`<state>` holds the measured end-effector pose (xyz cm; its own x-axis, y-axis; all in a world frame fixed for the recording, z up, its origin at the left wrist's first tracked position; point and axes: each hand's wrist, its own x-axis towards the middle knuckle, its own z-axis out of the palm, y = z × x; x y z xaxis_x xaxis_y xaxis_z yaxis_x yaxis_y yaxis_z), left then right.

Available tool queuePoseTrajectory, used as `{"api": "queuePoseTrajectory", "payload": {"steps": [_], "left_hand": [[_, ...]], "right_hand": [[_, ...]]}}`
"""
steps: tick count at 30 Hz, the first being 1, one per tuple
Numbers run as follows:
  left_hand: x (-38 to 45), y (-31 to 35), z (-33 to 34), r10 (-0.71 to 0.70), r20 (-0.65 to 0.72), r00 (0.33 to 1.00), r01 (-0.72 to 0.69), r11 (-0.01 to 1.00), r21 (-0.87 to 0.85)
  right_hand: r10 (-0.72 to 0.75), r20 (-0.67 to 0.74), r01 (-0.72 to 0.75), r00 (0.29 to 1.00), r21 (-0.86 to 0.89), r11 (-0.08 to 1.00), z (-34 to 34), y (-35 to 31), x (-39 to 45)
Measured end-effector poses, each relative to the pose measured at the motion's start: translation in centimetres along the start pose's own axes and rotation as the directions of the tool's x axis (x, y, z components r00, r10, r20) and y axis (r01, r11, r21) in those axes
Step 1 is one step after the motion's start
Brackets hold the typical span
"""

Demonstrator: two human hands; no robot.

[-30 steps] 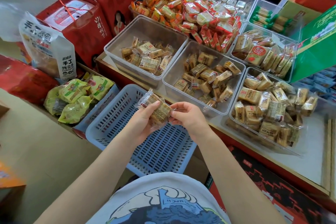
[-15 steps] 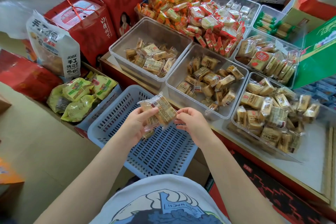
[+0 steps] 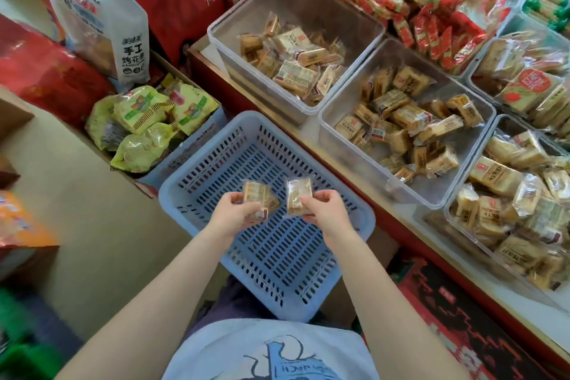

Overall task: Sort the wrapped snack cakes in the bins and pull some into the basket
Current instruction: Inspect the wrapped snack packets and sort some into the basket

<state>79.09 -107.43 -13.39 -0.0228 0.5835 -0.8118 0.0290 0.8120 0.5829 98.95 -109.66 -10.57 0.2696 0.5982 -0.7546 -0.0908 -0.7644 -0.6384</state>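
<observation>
Two wrapped cakes over the empty blue basket (image 3: 197,182): left hand (image 3: 236,214) grips a cake (image 3: 257,196), right hand (image 3: 324,210) pinches another cake (image 3: 297,196), long axes roughly upright, basket floor directly below both.

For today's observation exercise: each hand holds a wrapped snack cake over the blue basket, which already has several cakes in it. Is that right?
Not quite. The head view shows the blue basket holds no cakes. The left hand and right hand do each hold a wrapped cake over it.

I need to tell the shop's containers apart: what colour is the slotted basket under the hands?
Pale blue basket, seen in the head view.
</observation>
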Motion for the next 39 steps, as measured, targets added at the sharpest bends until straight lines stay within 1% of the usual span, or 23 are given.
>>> {"api": "queuePoseTrajectory", "payload": {"steps": [3,4,6,8,10,13,16,17,19,21,23,25,27,28,30,31,32,33,34,35,36,37,39], "left_hand": [[2.4,-1.4,0.1,-0.053,-0.056,0.997,0.054,0.999,0.006],[3.0,-1.8,0.1,-0.061,-0.074,0.995,0.062,0.998,0.016],[3.9,-2.5,0.1,-0.065,-0.099,0.993,0.066,0.998,0.012],[4.2,-2.6,0.3,-0.065,-0.093,0.994,0.063,0.998,-0.023],[4.1,-2.4,0.3,-0.049,-0.061,0.997,0.047,0.998,-0.032],[3.0,-1.0,0.1,-0.003,0.001,1.000,0.003,0.999,-0.047],[0.8,2.6,0.2,0.118,0.100,0.988,-0.102,0.983,-0.150],[-0.1,4.4,0.5,0.167,0.125,0.978,-0.143,0.972,-0.185],[-1.2,8.3,1.3,0.271,0.137,0.953,-0.231,0.940,-0.252],[-1.5,12.5,2.5,0.376,0.127,0.918,-0.335,0.906,-0.259],[-1.3,16.5,3.9,0.460,0.119,0.880,-0.426,0.875,-0.228],[-0.6,20.0,5.1,0.505,0.141,0.851,-0.466,0.852,-0.237],[0.7,22.2,6.0,0.528,0.164,0.834,-0.506,0.848,-0.157],[1.2,22.8,6.2,0.528,0.157,0.834,-0.525,0.849,-0.065],[1.9,23.0,7.0,0.553,0.145,0.821,-0.568,0.816,0.107],[2.0,22.7,7.4,0.576,0.127,0.808,-0.590,0.790,0.168],[1.6,22.4,8.1,0.616,0.101,0.781,-0.620,0.746,0.242],[2.0,21.7,8.9,0.672,0.084,0.735,-0.658,0.678,0.328],[2.1,21.1,9.7,0.730,0.090,0.677,-0.692,0.591,0.414],[2.4,20.4,10.8,0.789,0.138,0.599,-0.734,0.472,0.488],[2.6,19.6,12.0,0.818,0.224,0.531,-0.756,0.337,0.561],[3.2,18.8,13.3,0.812,0.330,0.481,-0.760,0.199,0.619],[4.5,17.0,15.8,0.734,0.528,0.427,-0.739,-0.053,0.671]], "right_hand": [[0.156,-0.003,-0.155,0.988,-0.079,0.985,2.4,1.9,2.3],[0.180,-0.008,-0.180,0.984,-0.079,0.980,3.0,2.3,2.7],[0.177,-0.010,-0.177,0.984,-0.041,0.983,4.0,3.0,3.4],[0.135,-0.016,-0.135,0.991,0.003,0.991,4.6,3.3,3.9],[0.106,0.014,-0.106,0.994,0.029,0.994,4.6,3.0,4.0],[0.055,0.151,-0.070,0.987,0.095,0.993,4.0,1.4,3.0],[-0.138,0.274,0.098,0.952,0.154,0.983,3.1,-2.1,1.4],[-0.194,0.286,0.153,0.938,0.161,0.975,3.0,-3.7,0.8],[-0.254,0.275,0.220,0.927,0.150,0.964,2.9,-7.4,0.2],[-0.293,0.252,0.264,0.922,0.142,0.954,3.0,-11.1,0.5],[-0.347,0.208,0.315,0.914,0.174,0.933,3.0,-14.9,1.1],[-0.421,0.154,0.387,0.894,0.207,0.898,2.9,-18.2,2.3],[-0.449,0.091,0.424,0.889,0.207,0.882,2.7,-20.6,3.4],[-0.439,0.066,0.421,0.896,0.185,0.888,2.6,-21.1,3.9],[-0.384,0.040,0.375,0.923,0.140,0.916,1.8,-21.1,4.3],[-0.361,0.031,0.355,0.932,0.115,0.928,1.2,-20.7,4.5],[-0.341,0.020,0.338,0.940,0.095,0.936,0.4,-20.1,4.6],[-0.324,-0.001,0.323,0.946,0.091,0.942,-0.6,-19.5,4.7],[-0.300,-0.041,0.303,0.953,0.096,0.948,-1.8,-18.8,5.1],[-0.275,-0.089,0.284,0.957,0.112,0.952,-3.2,-18.2,5.4],[-0.241,-0.143,0.260,0.960,0.136,0.956,-4.5,-17.4,5.8],[-0.201,-0.198,0.237,0.959,0.178,0.955,-5.9,-16.7,6.3],[-0.110,-0.294,0.187,0.950,0.249,0.950,-8.6,-15.2,7.4]]}}
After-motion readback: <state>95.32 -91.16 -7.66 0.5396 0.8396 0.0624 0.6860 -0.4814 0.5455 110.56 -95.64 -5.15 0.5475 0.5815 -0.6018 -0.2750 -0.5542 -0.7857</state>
